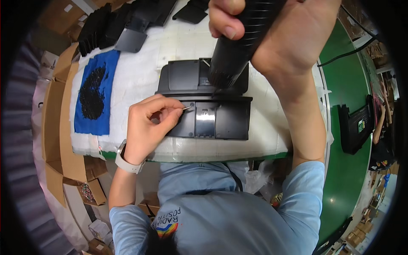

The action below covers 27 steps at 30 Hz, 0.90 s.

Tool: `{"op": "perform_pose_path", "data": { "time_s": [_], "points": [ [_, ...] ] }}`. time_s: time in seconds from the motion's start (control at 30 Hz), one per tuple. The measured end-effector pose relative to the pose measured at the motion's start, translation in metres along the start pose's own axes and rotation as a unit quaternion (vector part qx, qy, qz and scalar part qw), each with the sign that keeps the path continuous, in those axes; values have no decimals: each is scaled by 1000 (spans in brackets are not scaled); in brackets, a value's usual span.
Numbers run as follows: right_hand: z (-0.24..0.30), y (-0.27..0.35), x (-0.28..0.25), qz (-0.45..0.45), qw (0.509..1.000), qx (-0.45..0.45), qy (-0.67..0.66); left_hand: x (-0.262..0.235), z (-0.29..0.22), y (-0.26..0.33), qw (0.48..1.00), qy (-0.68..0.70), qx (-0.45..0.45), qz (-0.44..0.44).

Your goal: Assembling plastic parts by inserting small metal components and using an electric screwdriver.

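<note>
Nearest the camera, high in the view, the right hand (pixel 272 34) is wrapped around the barrel of a black power screwdriver (pixel 231 51), thumb curled over its front, the tool pointing down at the far half of a black plastic housing (pixel 221 123). Its tip sits just above the housing's middle, near the step between the raised far section and the flatter near panel; whether it touches cannot be told.

Left of it, the left hand (pixel 146 125) pinches a small silver screw (pixel 187 108) between thumb and forefinger, the other fingers folded in, holding the screw at the left end of the near panel, just beside a round hole. A pale watch (pixel 125 161) is strapped to that wrist.

Under the housing lies a white padded desk (pixel 140 76). On its left side rests a blue cloth (pixel 100 114) carrying a heap of small black screws (pixel 91 93). More black plastic parts (pixel 114 25) are stacked at the far left edge. Cardboard boxes (pixel 63 140) stand left of the desk, and a green floor (pixel 344 170) runs along the right.
</note>
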State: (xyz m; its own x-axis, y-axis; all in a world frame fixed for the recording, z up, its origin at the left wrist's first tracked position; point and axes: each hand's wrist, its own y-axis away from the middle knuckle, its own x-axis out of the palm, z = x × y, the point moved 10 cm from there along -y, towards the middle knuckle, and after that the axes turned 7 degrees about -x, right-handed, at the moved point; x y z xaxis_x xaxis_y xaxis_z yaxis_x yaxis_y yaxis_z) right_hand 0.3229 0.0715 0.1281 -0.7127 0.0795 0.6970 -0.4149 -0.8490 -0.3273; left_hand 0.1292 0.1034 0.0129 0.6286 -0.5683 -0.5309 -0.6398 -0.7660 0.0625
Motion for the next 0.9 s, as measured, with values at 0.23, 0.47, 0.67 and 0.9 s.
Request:
{"op": "perform_pose_path", "data": {
  "time_s": [0.23, 0.47, 0.67, 0.9],
  "points": [
    [-31, 27, 11, 42, 993, 74, -80, 22, -44, 1, 970, -49, 190, 140],
    [-15, 57, 22, 227, 974, 15, -13, 40, -44, 1, 928, -58, 286, 232],
    [0, 81, 27, 348, 931, 17, 112, 45, -38, -5, 926, -34, 265, 268],
    [-17, 87, 40, 352, 930, 28, 106, 47, -31, -5, 928, -8, 251, 276]
  ]
}}
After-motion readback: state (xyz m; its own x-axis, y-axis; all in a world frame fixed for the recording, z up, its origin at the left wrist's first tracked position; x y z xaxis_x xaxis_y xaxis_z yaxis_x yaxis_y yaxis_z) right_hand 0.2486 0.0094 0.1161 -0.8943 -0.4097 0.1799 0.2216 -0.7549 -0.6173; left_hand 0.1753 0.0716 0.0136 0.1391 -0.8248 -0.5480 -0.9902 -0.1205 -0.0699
